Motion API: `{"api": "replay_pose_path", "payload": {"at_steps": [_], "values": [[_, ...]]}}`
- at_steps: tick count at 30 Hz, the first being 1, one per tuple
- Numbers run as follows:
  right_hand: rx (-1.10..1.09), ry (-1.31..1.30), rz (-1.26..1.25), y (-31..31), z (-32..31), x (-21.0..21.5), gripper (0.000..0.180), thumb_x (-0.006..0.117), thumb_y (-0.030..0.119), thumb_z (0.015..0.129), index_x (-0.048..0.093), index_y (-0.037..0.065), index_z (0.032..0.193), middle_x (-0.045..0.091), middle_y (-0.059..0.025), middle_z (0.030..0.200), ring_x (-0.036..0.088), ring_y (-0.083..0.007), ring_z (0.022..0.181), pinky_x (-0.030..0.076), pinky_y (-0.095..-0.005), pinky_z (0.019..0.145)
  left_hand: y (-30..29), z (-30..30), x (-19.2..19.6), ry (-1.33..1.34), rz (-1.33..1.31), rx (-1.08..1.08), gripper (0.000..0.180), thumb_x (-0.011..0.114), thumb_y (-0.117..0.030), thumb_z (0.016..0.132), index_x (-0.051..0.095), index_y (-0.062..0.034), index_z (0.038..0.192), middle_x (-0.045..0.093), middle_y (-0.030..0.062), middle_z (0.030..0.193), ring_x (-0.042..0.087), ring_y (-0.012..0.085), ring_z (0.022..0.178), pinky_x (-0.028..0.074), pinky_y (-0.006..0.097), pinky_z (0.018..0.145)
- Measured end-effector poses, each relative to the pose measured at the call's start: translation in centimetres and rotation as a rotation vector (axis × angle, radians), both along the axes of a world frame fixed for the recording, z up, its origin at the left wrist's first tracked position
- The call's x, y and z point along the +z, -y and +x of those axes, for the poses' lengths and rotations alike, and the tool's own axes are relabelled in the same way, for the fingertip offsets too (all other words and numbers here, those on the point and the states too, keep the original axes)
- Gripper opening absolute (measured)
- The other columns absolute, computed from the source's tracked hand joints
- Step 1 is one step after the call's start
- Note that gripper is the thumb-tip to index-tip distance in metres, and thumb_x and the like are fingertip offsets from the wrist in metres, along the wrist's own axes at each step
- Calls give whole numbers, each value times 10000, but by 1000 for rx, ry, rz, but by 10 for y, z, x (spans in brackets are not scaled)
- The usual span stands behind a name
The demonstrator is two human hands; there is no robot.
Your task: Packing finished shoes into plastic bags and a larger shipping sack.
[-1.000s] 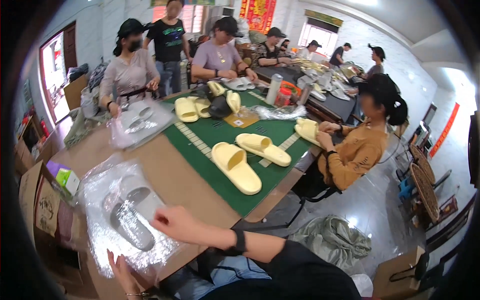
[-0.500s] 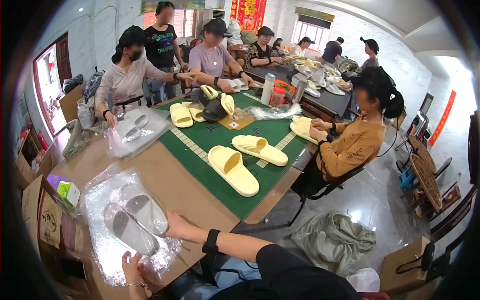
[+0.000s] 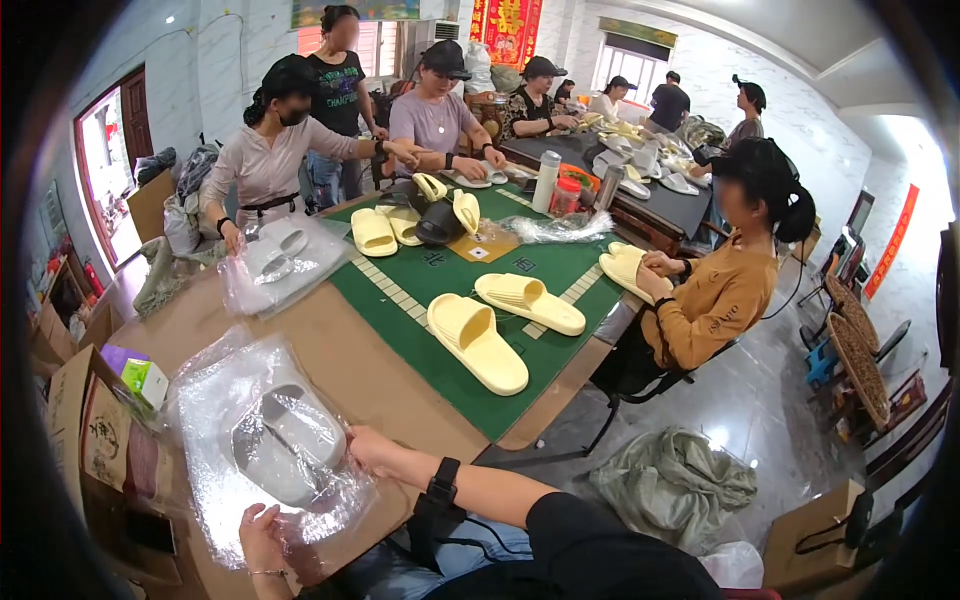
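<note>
Bagging is the step in hand: a pair of grey foam slippers (image 3: pixel 285 445) lies inside a clear crinkled plastic bag (image 3: pixel 215 400) on the brown bench (image 3: pixel 330 345) (near its front corner). Both hands pinch the bag's edge, left hand (image 3: pixel 262 535) low, right hand (image 3: pixel 372 448) reaching across; closing it neatly likely comes next.

Bright, even daylight comes from windows far beyond the hands – glare glints on the clear plastic bag (image 3: pixel 262 440) between the left hand (image 3: pixel 262 537) and right hand (image 3: pixel 372 452). Fisheye bending, black vignette at the rim.
</note>
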State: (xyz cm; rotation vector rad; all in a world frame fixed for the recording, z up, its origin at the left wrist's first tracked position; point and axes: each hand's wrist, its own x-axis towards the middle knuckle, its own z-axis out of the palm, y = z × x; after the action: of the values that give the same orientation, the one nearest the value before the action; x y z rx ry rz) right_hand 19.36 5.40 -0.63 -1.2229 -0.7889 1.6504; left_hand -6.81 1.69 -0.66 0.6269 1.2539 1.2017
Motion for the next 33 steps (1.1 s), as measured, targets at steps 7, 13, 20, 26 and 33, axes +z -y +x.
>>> {"api": "replay_pose_path", "payload": {"at_steps": [7, 13, 20, 26, 33], "values": [[140, -607, -277, -1, 19, -7, 81, 566, 146, 769, 552, 74, 736, 452, -19, 575, 416, -138, 461, 340, -277, 386, -2, -11, 7, 85, 108, -42, 165, 513, 4, 748, 489, -26, 908, 612, 127, 740, 605, 179, 594, 471, 255, 489], [425, -198, -209, 9, -9, -14, 392, 625, 443, 761, 568, 66, 854, 499, -27, 701, 454, -123, 511, 366, -245, 417, 10, -21, 18, -134, -12, -28, 236, 552, -3, 740, 491, -35, 966, 597, 117, 731, 560, 159, 546, 439, 246, 470], [207, -584, -304, 33, -17, 20, 382, 539, 170, 834, 436, -30, 1143, 507, -185, 1098, 544, -291, 999, 501, -409, 841, 55, 7, 73, -830, 561, 250, 418, 504, 29, 765, 432, -25, 1173, 503, 78, 1085, 471, 178, 926, 401, 315, 804], [120, -718, -286, 53, -33, 17, 326, 549, 128, 822, 453, -45, 1082, 551, -187, 1025, 573, -322, 905, 493, -469, 801, 119, 56, 101, 356, 164, -29, 332, 482, -78, 867, 405, -12, 1183, 499, 113, 1050, 552, 214, 880, 461, 332, 770], [79, -663, -117, 74, -55, 27, 291, 567, 63, 804, 486, -29, 1068, 577, -129, 962, 584, -237, 873, 511, -365, 742, 112, 48, 82, 758, -1, -203, 444, 408, -343, 929, 427, 37, 1158, 454, 180, 1174, 374, 355, 1177, 238, 488, 1056]]}}
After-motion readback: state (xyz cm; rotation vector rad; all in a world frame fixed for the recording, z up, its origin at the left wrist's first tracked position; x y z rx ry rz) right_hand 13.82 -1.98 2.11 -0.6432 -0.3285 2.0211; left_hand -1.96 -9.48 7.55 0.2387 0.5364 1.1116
